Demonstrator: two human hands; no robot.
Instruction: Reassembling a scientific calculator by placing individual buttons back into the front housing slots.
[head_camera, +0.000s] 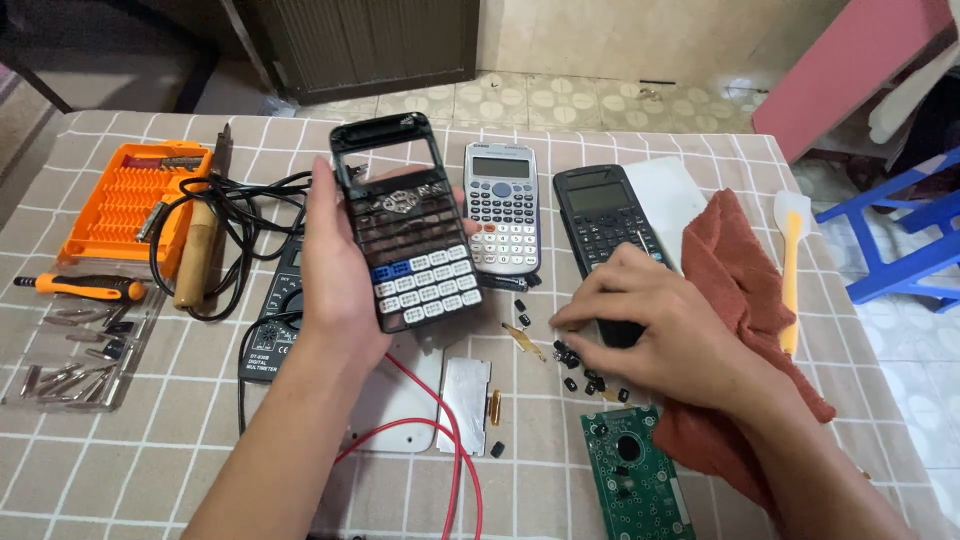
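Seen from above: a table (560, 130) under a beige checked cloth, crowded with repair gear. Left hand (345, 265) raised above the table, fingers wrapped round the back of an opened black calculator shell (405, 225), its screen window empty and only the lower rows of white and blue keys in place. Right hand (655, 335) lowered to the cloth, fingers curled and fingertips pinched narrow at a scatter of small black key caps (580, 370), palm partly covering the lower end of a black calculator (605, 225). Between the two calculators, a silver-grey calculator (503, 205) lying flat. Just under the right wrist, a rust-red rag (745, 280), and beside it a yellow-handled spatula (792, 260). Near the front edge, a green circuit board (635, 480), a silver metal plate (463, 390) and a white back cover (395, 410) crossed by red wires (455, 450). On the far left, an orange bit case (130, 200), an orange-handled screwdriver (85, 287), loose metal bits (70, 375), a wooden-handled soldering iron (200, 245) with coiled black cable, and a black multimeter (275, 320) partly hidden behind the left forearm
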